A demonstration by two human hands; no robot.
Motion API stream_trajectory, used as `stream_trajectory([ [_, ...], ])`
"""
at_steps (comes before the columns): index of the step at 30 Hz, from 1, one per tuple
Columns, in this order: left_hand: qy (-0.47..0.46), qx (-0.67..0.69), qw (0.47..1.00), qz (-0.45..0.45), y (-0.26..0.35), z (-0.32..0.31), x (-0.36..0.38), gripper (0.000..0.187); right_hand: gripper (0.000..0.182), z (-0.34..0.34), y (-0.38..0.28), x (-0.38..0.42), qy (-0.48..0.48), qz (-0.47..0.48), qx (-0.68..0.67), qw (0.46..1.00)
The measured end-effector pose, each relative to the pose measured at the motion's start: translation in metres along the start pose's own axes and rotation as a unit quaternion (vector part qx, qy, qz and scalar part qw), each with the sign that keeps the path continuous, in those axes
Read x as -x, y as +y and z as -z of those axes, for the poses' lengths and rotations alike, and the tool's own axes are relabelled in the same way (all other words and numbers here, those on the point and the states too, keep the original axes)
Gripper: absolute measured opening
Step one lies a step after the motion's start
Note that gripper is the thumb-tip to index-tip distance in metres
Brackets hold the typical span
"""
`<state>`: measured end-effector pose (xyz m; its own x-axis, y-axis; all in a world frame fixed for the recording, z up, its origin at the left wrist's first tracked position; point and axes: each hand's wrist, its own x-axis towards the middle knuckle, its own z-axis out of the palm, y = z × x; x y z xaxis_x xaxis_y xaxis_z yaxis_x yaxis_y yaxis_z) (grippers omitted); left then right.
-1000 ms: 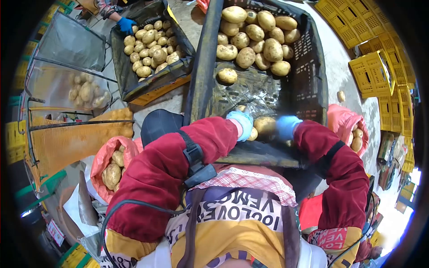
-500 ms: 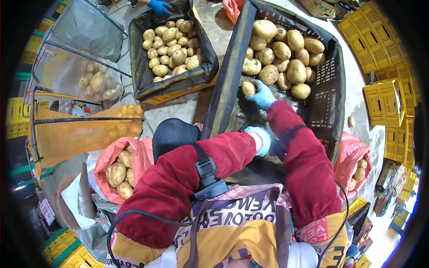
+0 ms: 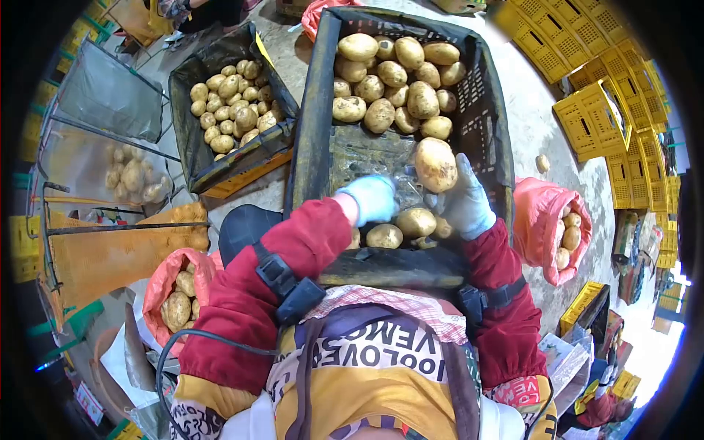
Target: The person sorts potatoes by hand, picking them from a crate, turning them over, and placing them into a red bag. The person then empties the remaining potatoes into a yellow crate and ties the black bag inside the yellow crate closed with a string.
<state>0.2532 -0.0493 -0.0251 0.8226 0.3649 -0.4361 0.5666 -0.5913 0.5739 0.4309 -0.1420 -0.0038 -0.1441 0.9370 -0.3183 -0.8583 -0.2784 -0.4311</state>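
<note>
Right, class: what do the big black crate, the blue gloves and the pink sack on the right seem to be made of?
Crate: likely hard plastic, dull; its side shows neat rows of holes. Gloves: thin, possibly rubber, smooth-looking; they cling closely. Sack: probably plastic fabric, fairly matte; its sides crease softly.

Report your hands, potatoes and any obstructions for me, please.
Right hand: holding large potato. Left hand: over black-lined crate, blurred, grip unclear. No obstruction visible.

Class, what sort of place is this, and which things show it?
Probably a produce sorting or packing area: potatoes lie in a large dark crate, open pink sacks hold more, and yellow crates stand stacked nearby.
</note>
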Motion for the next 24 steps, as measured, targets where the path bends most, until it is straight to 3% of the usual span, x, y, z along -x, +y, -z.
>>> stream_trajectory([
  [1,0.025,0.114,0.992,0.056,-0.002,0.005,0.001,0.045,0.056,0.005,-0.005,0.0,-0.042,0.004,0.04,0.998],
  [2,0.079,0.156,0.984,0.038,-0.007,0.006,0.001,0.048,0.055,0.007,-0.009,0.001,-0.086,0.007,0.081,0.993],
  [3,0.106,0.335,0.936,-0.035,-0.013,-0.001,-0.003,0.053,0.053,-0.017,-0.005,0.006,-0.026,0.077,0.143,0.986],
  [4,0.131,0.499,0.85,-0.107,-0.02,-0.006,-0.004,0.057,0.053,-0.017,-0.001,0.008,-0.036,0.076,0.144,0.986],
  [6,0.106,0.661,0.691,-0.274,0.015,0.015,0.015,0.062,0.052,-0.017,0.008,0.003,-0.071,0.238,0.394,0.885],
  [8,0.078,0.654,0.736,-0.156,0.016,0.021,0.026,0.054,0.051,-0.002,0.014,-0.006,-0.06,0.214,0.422,0.879],
  [9,0.062,0.695,0.705,-0.123,0.008,0.019,0.026,0.046,0.05,-0.012,0.015,-0.001,-0.048,0.105,0.278,0.954],
  [10,0.074,0.759,0.625,-0.168,-0.001,0.012,0.021,0.045,0.05,-0.019,0.015,0.0,-0.056,0.099,0.31,0.944],
  [11,0.098,0.783,0.58,-0.199,-0.001,0.019,0.034,0.046,0.053,-0.017,0.018,0.0,-0.087,0.166,0.32,0.929],
  [12,0.111,0.805,0.533,-0.236,-0.002,0.028,0.048,0.047,0.053,-0.017,0.019,0.003,-0.006,0.203,0.446,0.871],
  [14,0.157,0.825,0.469,-0.273,-0.025,0.036,0.07,0.049,0.046,0.024,0.009,-0.006,0.008,0.243,0.596,0.765],
  [16,0.158,0.856,0.453,-0.19,-0.062,0.048,0.112,0.042,0.036,0.041,0.016,-0.011,0.071,0.207,0.547,0.808],
  [17,0.178,0.862,0.431,-0.201,-0.089,0.046,0.122,0.037,0.033,0.047,0.018,-0.011,0.086,0.177,0.487,0.851],
  [18,0.185,0.886,0.394,-0.158,-0.109,0.052,0.147,0.033,0.03,0.047,0.019,-0.014,0.101,0.146,0.424,0.888],
  [19,0.369,0.668,0.632,-0.135,-0.139,0.046,0.16,0.025,0.029,0.036,0.021,-0.011,0.097,0.127,0.405,0.9],
  [20,0.419,0.339,0.838,0.084,-0.139,0.072,0.202,0.012,0.029,0.033,0.02,-0.011,0.086,0.11,0.419,0.897],
  [21,0.443,0.084,0.892,0.032,-0.167,0.099,0.236,0.007,0.029,0.037,0.02,-0.013,0.086,0.11,0.427,0.893],
  [22,0.445,0.501,0.722,-0.169,-0.219,0.128,0.261,0.009,0.028,0.041,0.021,-0.016,0.087,0.11,0.434,0.89],
  [23,0.338,0.798,0.378,-0.326,-0.264,0.158,0.283,0.013,0.028,0.026,0.021,-0.014,0.08,0.118,0.495,0.857],
  [24,0.653,0.623,0.396,-0.169,-0.237,0.201,0.318,0.011,0.028,0.03,0.023,-0.016,0.081,0.117,0.491,0.859],
])
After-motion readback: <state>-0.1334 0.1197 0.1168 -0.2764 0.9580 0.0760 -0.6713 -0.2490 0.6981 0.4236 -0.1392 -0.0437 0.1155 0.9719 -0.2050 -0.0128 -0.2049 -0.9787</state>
